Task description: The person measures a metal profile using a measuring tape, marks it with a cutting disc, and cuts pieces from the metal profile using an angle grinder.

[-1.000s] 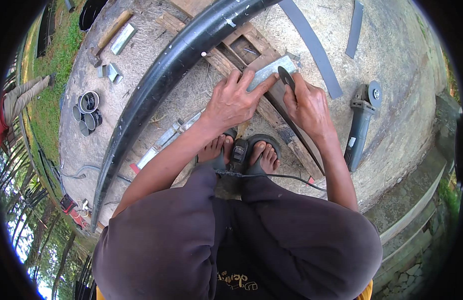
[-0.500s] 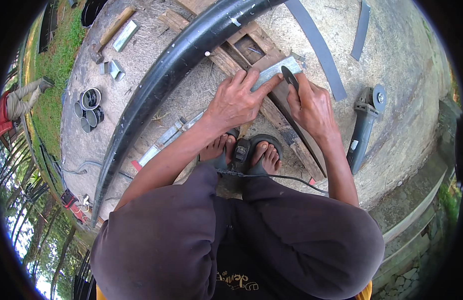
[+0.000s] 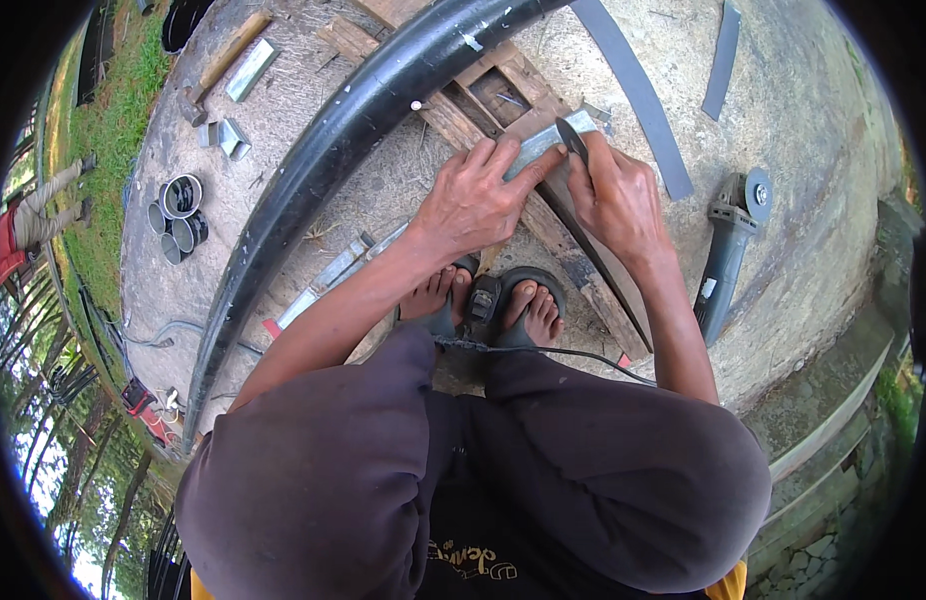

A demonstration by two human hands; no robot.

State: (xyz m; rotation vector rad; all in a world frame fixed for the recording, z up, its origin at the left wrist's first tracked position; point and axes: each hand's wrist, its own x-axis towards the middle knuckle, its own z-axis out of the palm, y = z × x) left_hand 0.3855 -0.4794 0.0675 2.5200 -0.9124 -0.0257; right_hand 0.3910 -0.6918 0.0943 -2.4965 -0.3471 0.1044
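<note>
Silvery rectangular metal piece point(image 3: 536, 149): gripped by left hand point(image 3: 473, 198), thin black disc point(image 3: 575, 142) at its far end

Metal piece sits slantwise over a brown wooden plank frame point(image 3: 449, 118), ahead of the person's feet point(image 3: 531, 308). Left hand nearly closed on it: fingers bent over, thumb stretched along the near side, tip close to the disc. Right hand point(image 3: 623, 200) pinches the disc between thumb and fingers, other fingers curled in. Disc overlaps the piece's end in view; can't tell if edge touches.

Long black curved pipe point(image 3: 328, 140) crosses the frame, left of the hands. Grey angle grinder point(image 3: 723, 250) lies right of the right hand, well apart. Two flat grey strips point(image 3: 638, 105), upper right, the longer one nearer the piece.

Upper left: wooden-handled hammer point(image 3: 230, 62), short silvery rectangular tube point(image 3: 252, 71) beside it, small silvery metal offcuts point(image 3: 229, 141) below. Further down, clustered dark cylindrical cups point(image 3: 190, 236), left of the pipe. All on concrete floor point(image 3: 793, 140). Another person's legs point(image 3: 51, 192) on green grass point(image 3: 108, 220), far left.
</note>
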